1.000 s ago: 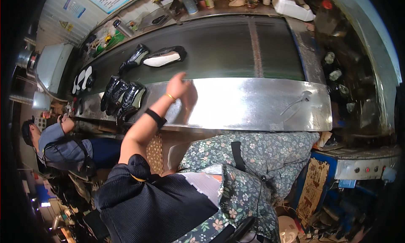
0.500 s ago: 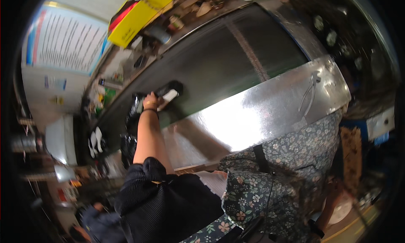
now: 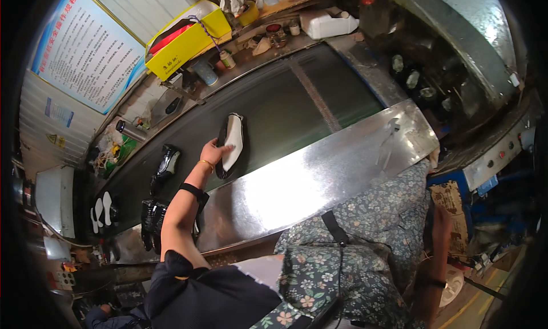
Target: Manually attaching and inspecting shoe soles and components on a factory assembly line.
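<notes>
Closest to the camera, at the bottom of the view, a flowered apron [image 3: 365, 255] covers the person's front, with a dark sleeve [image 3: 211, 297] beside it. From that sleeve the left arm stretches up and away, wearing a black wristband [image 3: 193, 191] and a thin gold bracelet [image 3: 206, 164]. The arm crosses a shiny metal tabletop [image 3: 319, 180] that runs along the near edge of a dark conveyor belt [image 3: 274, 109]. The left hand [image 3: 214, 153] rests on a shoe [image 3: 230, 143] lying on the belt with its white insole facing up; the fingers [image 3: 224, 150] are spread lightly over the shoe's near end, touching it rather than gripping it. The right hand is hidden; only part of that arm shows at the lower right, so its fingers cannot be told. Left of the held shoe, a black shoe [image 3: 166, 164] lies on the belt, and farther left sit two white insoles [image 3: 103, 211]. A bundle of black pieces [image 3: 152, 221] sits at the tabletop's left end. Beyond the belt, a cluttered shelf holds a yellow box [image 3: 191, 41] and a white jug [image 3: 326, 25], and a printed poster [image 3: 85, 49] hangs on the wall
</notes>
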### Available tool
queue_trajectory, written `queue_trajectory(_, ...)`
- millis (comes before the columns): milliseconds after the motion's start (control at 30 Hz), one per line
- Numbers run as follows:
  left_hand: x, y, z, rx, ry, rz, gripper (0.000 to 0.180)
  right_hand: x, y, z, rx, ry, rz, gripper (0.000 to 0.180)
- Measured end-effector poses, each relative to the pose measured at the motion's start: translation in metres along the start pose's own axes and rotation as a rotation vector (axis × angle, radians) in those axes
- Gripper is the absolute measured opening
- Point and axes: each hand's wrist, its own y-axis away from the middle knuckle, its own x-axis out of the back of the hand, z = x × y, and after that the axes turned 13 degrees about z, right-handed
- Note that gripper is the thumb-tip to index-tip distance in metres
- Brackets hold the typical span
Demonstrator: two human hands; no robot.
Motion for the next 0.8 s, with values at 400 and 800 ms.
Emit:
queue_trajectory(400,-0.146,0.273,0.189,-0.407,0.742,-1.049,0.086,0.051,-0.036,-0.221,0.493,-0.65,0.499,0.027)
queue_trajectory(800,-0.27,0.332,0.276,0.241,0.577,-1.44,0.036,0.093,0.037,-0.155,0.531,-0.391,0.06,0.04)
